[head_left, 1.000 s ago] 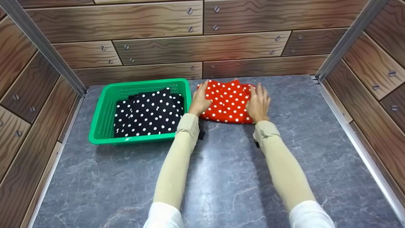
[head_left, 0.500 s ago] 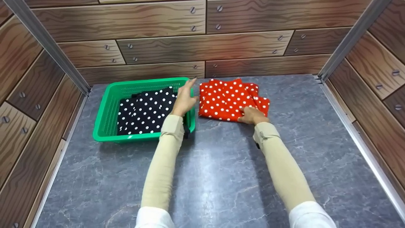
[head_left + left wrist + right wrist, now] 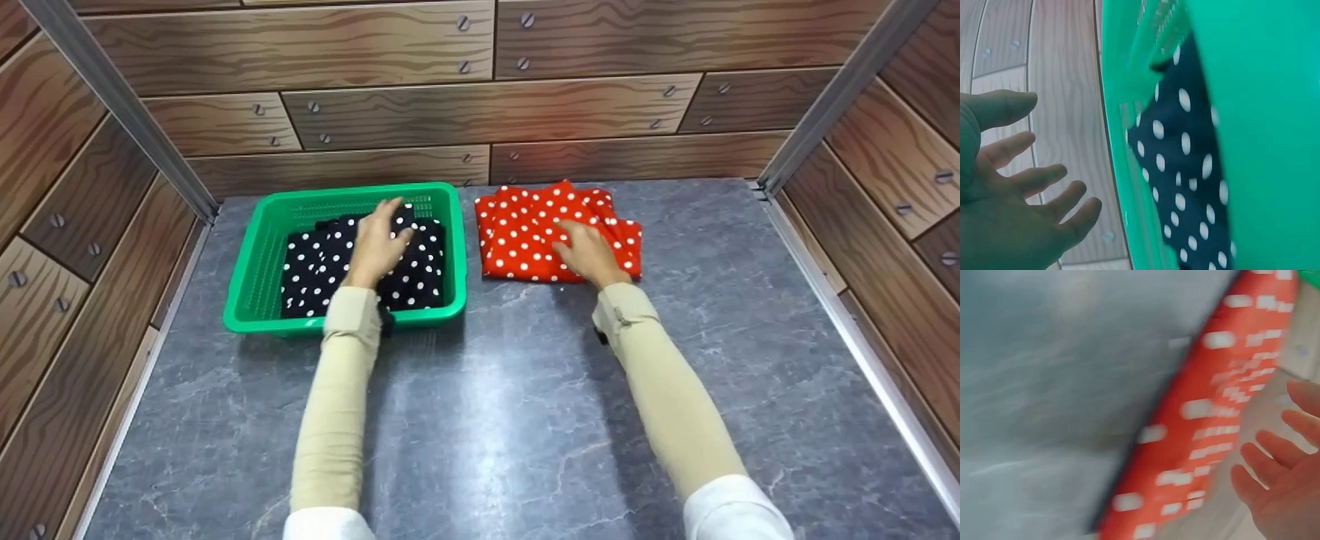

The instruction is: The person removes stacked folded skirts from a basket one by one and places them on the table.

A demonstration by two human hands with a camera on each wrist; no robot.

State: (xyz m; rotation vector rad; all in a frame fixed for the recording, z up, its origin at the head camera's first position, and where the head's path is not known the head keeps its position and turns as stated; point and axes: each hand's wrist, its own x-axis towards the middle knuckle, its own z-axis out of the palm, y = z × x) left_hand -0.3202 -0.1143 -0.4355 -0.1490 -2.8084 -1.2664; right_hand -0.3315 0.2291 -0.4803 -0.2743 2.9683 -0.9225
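My left hand (image 3: 375, 244) is over the green plastic basket (image 3: 234, 277), its fingers spread and relaxed with nothing in them. Inside the basket lies a folded black cloth with white dots (image 3: 420, 262). The left wrist view shows that hand (image 3: 1027, 191) apart from the dotted black cloth (image 3: 1179, 163). To the basket's right, a folded red cloth with white dots (image 3: 517, 232) lies on the grey surface. My right hand (image 3: 589, 251) hovers over its right front part, fingers loosely bent. In the right wrist view the hand (image 3: 1280, 467) holds nothing, and the red cloth (image 3: 1202, 410) is blurred.
A grey marbled tabletop (image 3: 510, 420) spreads in front of the basket and the red cloth. Wood-patterned panels (image 3: 390, 116) wall the back and both sides. Metal rails (image 3: 862, 375) run along the side edges.
My left hand has left the red cloth and moved left over the basket. My right hand has shifted slightly left and come off the red cloth's right edge, which now lies spread out further right.
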